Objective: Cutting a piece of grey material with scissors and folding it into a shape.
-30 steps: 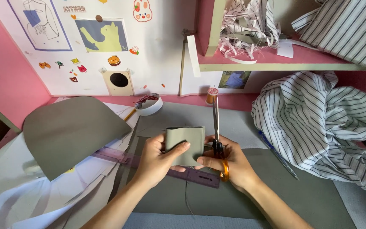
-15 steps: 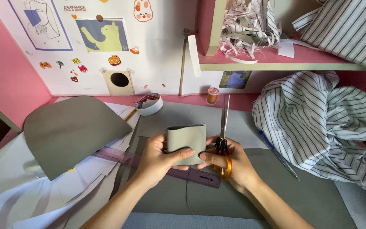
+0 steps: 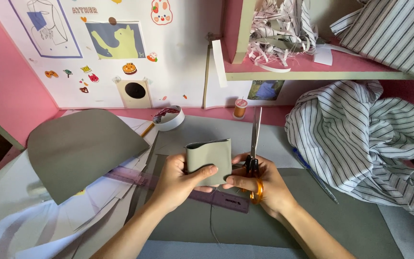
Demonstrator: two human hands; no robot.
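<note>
My left hand (image 3: pixel 180 180) grips a small folded piece of grey-green sheet material (image 3: pixel 210 158), thumb across its front, holding it upright above the table. My right hand (image 3: pixel 259 184) steadies the piece's lower right corner with its fingertips and also holds orange-handled scissors (image 3: pixel 255 148), whose blades are together and point straight up beside the piece. Under both hands lies a purple ruler (image 3: pixel 188 189) on a large grey sheet (image 3: pixel 350 220).
A big curved grey sheet (image 3: pixel 80 148) lies at the left over white papers. A striped shirt (image 3: pixel 365 144) is heaped at the right, a blue pen (image 3: pixel 315 175) beside it. A tape roll (image 3: pixel 168 117) and an orange thread spool (image 3: pixel 240 108) stand by the back wall.
The scissors have tilted slightly right and stand upright beside the folded piece. Both hands keep their hold with little other movement.
</note>
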